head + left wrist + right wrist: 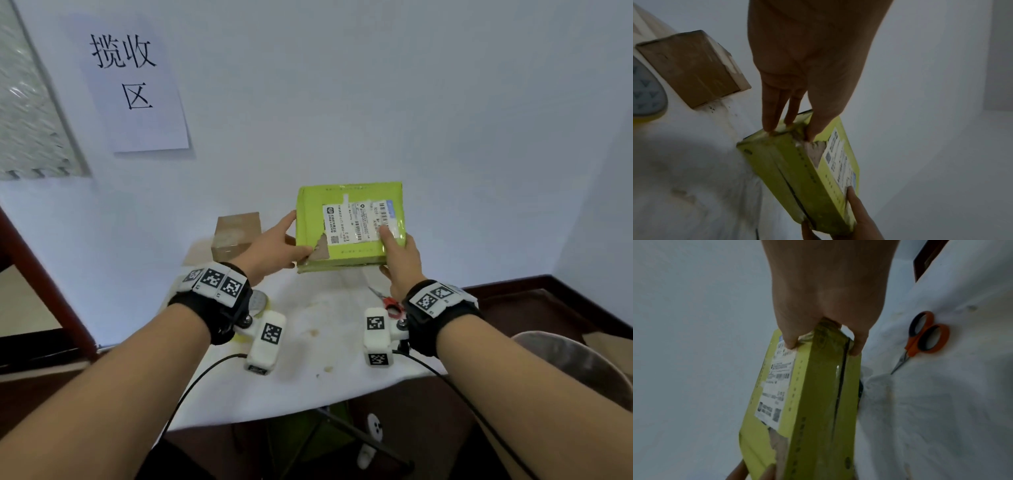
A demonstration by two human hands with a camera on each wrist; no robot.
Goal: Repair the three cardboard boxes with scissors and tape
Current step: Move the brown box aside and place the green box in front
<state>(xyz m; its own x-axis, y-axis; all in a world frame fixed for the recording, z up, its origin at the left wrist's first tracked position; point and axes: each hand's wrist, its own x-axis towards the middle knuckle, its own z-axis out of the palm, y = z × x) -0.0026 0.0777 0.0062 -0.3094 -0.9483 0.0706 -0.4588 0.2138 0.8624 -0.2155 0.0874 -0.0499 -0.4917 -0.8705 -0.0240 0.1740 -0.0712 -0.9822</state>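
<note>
From the head view, both hands hold a green box (349, 226) above the white-covered table (308, 377), its labelled face tipped toward the person. I judge this is an inspection hold that brings the damage into sight before any taping. The left hand (274, 246) grasps the box's left edge, thumb beside the torn patch (320, 248) at the lower left corner, where brown board shows through. The right hand (399, 260) clasps the lower right corner, thumb pressed on the shipping label (359, 222). A brown box (236, 236) sits on the table behind, by the wall. The scissors (388, 301) lie on the cloth just under the right wrist. A roll that may be tape peeks out under the left wrist, though it is mostly hidden.

From the left wrist view, the left hand's fingers (774, 110) run down onto the near end of the green box, with the thumb set at the tear. The box extends away from this grip, and the other hand is at its far end. A dark open seam (795, 194) runs along the narrow side.

From the right wrist view, the right hand pinches the box's end between thumb and fingers (858, 344). The seam runs lengthwise below the grip, and the torn corner is at the far end. The scissors rest well apart on the cloth, untouched.
</note>
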